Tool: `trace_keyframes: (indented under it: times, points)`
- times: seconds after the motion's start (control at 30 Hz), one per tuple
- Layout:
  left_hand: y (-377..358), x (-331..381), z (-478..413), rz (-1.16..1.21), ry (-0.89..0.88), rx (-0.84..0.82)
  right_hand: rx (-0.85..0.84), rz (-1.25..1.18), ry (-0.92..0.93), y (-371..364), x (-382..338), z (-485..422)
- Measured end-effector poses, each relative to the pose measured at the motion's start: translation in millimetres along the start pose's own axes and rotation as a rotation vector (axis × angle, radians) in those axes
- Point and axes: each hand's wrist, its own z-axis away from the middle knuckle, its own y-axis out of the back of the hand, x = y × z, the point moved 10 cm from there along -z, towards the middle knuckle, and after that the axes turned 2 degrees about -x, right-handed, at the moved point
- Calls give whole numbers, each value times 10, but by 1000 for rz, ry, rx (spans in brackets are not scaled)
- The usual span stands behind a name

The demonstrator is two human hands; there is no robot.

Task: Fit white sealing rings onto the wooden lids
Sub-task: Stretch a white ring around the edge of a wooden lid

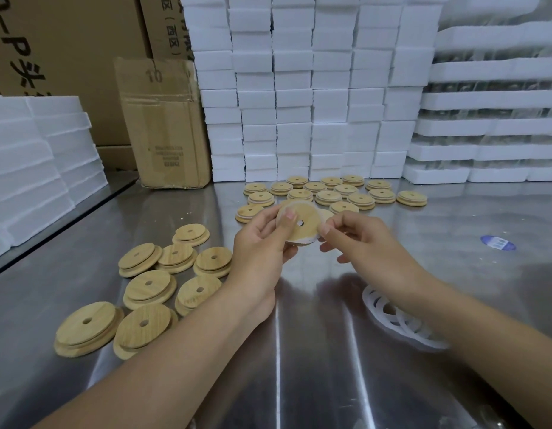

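Above the table (299,335) our left hand (262,246) grips the wooden lid (302,218), likely light and stiff, by its edge, while our right hand (358,236) pinches the sealing ring (306,241) at its rim, seemingly soft and best stretched gently round.

Foam blocks (299,97), cardboard box (166,125), sticker (498,243)

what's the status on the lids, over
Left hand grips lid, right hand pinches its rim. Ring shows white along lid's lower edge, seating unclear. Nothing in the way.
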Motion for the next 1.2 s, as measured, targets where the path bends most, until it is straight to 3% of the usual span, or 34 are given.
trace_keyframes:
  times: [0.13,0.3,0.83,1.0,1.2]
  points:
    - [-23,-14,-3,37,29,-31,20,-32,-14,-5,32,16]
    - [-72,-46,-5,-98,39,-70,65,6,44,84,-7,-9]
    - [-74,-2,33,-276,-26,-78,98,333,254,56,-236,87]
    - [-93,65,31,-336,-73,-98,102,295,180,91,-160,46]
    - [-116,137,10,-416,-114,-127,41,74,37,121,-13,-29]
